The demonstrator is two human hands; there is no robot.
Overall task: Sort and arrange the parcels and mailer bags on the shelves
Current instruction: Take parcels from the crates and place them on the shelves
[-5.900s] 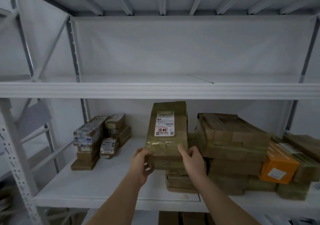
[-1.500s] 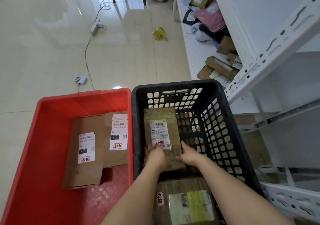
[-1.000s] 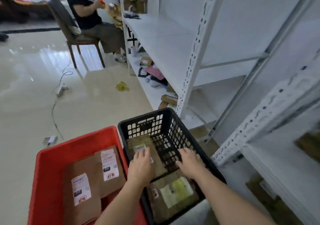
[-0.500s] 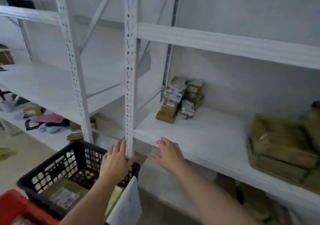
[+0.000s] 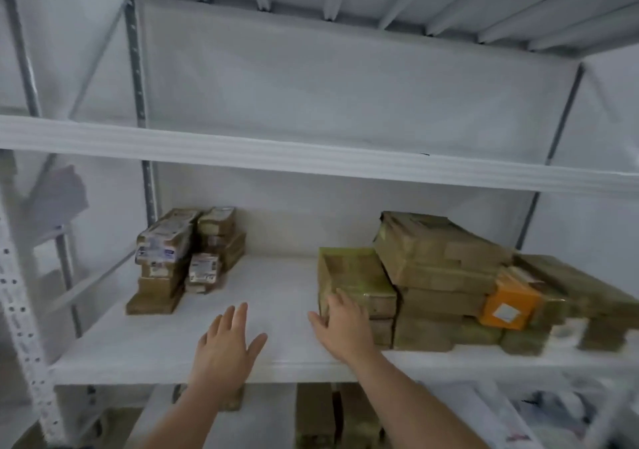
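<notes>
I face a white metal shelf (image 5: 276,289). At its right stands a pile of brown cardboard parcels (image 5: 435,262), with a flat tape-wrapped parcel (image 5: 352,276) on the pile's left end. My right hand (image 5: 340,324), fingers spread, touches the front left corner of that flat parcel. Over the bare middle of the shelf my left hand (image 5: 226,341) is raised with straight fingers, holding nothing. A smaller stack of labelled brown parcels (image 5: 173,255) sits at the shelf's back left. An orange parcel (image 5: 508,300) is wedged into the right pile.
The shelf above (image 5: 311,158) runs across at head height. A perforated white upright (image 5: 20,310) stands at the left edge. More brown parcels (image 5: 321,414) lie on the level below, and pale mailer bags (image 5: 553,414) show at the lower right.
My view has swung from the crates on the floor up to the shelf. Both hands, empty after leaving a parcel in the black crate, have risen to the shelf; the right now touches the flat parcel.
</notes>
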